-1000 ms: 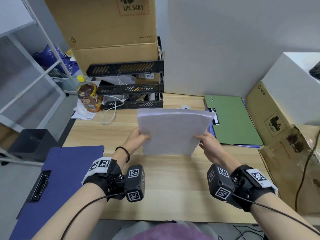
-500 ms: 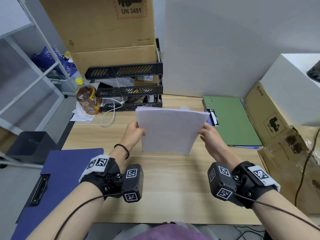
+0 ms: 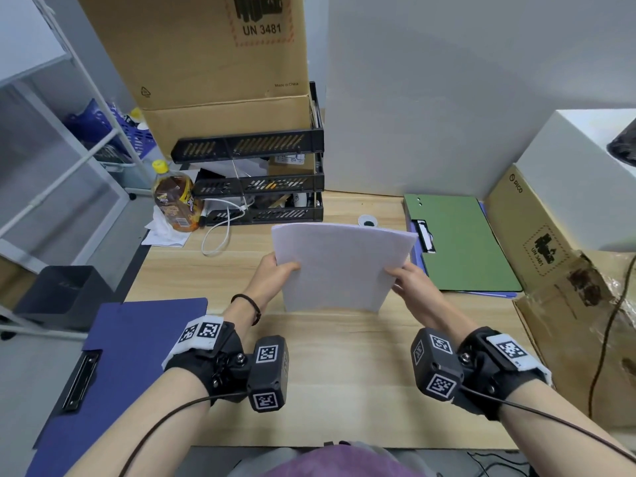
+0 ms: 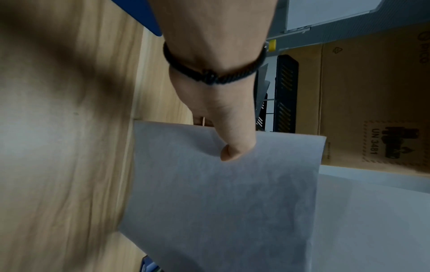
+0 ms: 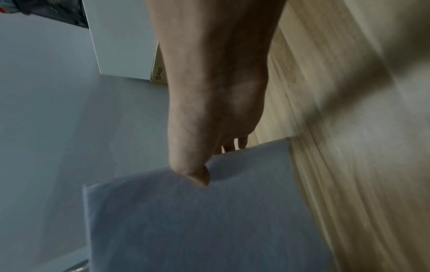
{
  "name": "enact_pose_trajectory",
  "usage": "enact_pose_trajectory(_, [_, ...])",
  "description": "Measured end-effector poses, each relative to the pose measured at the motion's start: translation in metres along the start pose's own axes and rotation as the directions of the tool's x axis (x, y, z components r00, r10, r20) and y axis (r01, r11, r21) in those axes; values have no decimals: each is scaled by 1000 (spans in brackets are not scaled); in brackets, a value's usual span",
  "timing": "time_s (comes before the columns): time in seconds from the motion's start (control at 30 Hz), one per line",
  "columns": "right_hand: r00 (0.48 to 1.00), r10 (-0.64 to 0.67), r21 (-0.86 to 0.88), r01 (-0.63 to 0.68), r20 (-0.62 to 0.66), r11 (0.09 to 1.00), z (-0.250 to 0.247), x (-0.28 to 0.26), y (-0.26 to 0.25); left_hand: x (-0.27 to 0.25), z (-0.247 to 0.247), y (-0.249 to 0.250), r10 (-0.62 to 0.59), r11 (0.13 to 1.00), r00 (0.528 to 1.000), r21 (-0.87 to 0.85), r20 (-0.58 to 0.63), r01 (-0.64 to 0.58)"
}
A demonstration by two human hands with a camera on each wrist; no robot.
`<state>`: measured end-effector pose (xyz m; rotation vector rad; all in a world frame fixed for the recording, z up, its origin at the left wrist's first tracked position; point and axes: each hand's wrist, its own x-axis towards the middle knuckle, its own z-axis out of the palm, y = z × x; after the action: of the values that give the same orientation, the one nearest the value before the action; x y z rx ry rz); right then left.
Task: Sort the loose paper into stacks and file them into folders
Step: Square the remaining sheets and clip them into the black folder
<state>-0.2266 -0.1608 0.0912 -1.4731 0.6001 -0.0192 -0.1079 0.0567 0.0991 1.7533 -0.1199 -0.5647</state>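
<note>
Head view: paper stack [image 3: 340,266] pinched between left hand [image 3: 272,275] and right hand [image 3: 411,284].

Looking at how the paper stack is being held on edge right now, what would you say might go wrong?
1. The paper stack is pinched only at its side edges by the left hand and right hand; inner sheets could slip out and fan.
2. The top edge already bows, so sheets may crease.
3. The bottle stands close by and could be knocked over.

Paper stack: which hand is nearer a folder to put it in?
Probably the right hand: it pinches the paper stack right beside the green folder. The blue folder lies farther from the left hand.
</note>
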Motion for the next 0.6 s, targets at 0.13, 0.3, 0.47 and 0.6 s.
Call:
enact_pose_trajectory(0.13, [1000, -3, -109, 4, 10, 994, -5, 7, -3, 6, 0, 14, 28, 999, 999, 32, 17, -29])
enact_pose_trajectory(0.3, [998, -54, -305, 57, 18, 951, -15, 13, -42, 36, -10, 38, 187, 913, 947, 402, -261, -69])
enact_pose_trajectory(0.47, [973, -19, -590, 156, 232, 792, -4, 17, -64, 40, -2, 72, 374, 623, 911, 681, 173, -385])
enact_pose_trajectory(0.6, [950, -36, -638, 235, 309, 733, 5, 24, -76, 32, 2, 71, 179, 706, 937, 625, 299, -334])
